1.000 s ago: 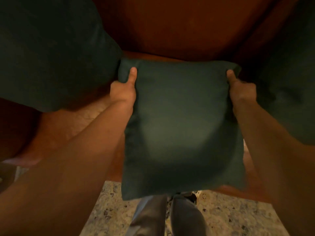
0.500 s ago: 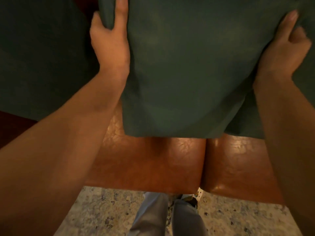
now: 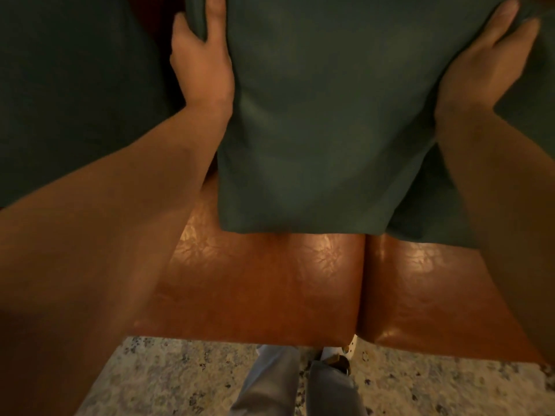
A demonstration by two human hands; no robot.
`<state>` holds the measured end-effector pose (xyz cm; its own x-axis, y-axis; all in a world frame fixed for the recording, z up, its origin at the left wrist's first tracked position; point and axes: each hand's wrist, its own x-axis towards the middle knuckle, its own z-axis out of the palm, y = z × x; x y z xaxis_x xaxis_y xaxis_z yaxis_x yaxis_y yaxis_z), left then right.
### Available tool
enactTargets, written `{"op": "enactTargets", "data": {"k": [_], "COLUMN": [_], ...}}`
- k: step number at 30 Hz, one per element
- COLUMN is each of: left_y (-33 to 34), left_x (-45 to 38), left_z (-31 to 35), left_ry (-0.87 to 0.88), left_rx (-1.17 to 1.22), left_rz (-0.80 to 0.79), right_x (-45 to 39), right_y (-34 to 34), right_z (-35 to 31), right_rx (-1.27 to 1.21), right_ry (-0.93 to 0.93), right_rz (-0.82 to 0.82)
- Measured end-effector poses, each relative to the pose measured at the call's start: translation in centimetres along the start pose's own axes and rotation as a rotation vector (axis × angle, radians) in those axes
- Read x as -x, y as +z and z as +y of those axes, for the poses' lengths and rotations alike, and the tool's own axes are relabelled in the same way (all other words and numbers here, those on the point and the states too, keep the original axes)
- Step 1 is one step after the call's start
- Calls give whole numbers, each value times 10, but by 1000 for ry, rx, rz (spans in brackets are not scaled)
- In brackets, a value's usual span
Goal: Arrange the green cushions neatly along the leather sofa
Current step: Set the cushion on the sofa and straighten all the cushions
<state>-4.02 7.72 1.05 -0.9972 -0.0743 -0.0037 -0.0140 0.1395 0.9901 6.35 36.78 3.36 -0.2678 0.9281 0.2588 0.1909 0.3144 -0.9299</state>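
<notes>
1. Both hands hold the middle green cushion (image 3: 327,115): my left hand (image 3: 204,64) grips its left edge, thumb on the front and fingers wrapped behind.
2. My right hand (image 3: 480,64) lies against its right edge, fingers extended; what they do behind the fabric I cannot tell.
3. That cushion stands upright on the leather sofa (image 3: 270,283), bottom edge on the seat.
4. A second green cushion (image 3: 75,94) stands just beside it to the left; a third (image 3: 534,124) shows at the right, partly behind my arm.
5. Speckled floor (image 3: 180,382) lies below the seat front.

Matt green cloth cushion (image 3: 324,121); glossy, crackled brown leather sofa (image 3: 264,283); speckled stone floor (image 3: 180,382)
</notes>
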Motion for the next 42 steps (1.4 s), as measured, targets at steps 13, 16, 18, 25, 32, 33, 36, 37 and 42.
{"op": "enactTargets", "data": {"k": [13,16,18,25,32,33,36,37,42], "left_y": [18,20,11,-14,12,14,5,1,-8], "left_x": [61,47,30,8,63,63,50,48,57], "left_z": [36,26,20,11,21,19,12,11,27], "left_ry": [942,1040,1003,882,906,898,820,811,766], "left_rx": [-852,-1030,-1108,-1126,-1011,-1047,-1133,-1151,-1137], "left_rz": [-444,-465,-428,-417,-450,-450,-423,-431,-491], "right_x": [112,106,91,51,114,117,108,104,110], "right_y": [-9,-7,-15,-59,-29,-24,-22,-25,-32], "right_z": [-33,-26,-16,29,-13,-15,-8,-4,-6], "right_rx": [586,718,746,819,664,692,767,782,744], "right_ry": [-719,-922,-974,-745,-850,-894,-920,-910,-853], "right_rz": [-443,-583,-601,-538,-564,-601,-615,-620,-623]}}
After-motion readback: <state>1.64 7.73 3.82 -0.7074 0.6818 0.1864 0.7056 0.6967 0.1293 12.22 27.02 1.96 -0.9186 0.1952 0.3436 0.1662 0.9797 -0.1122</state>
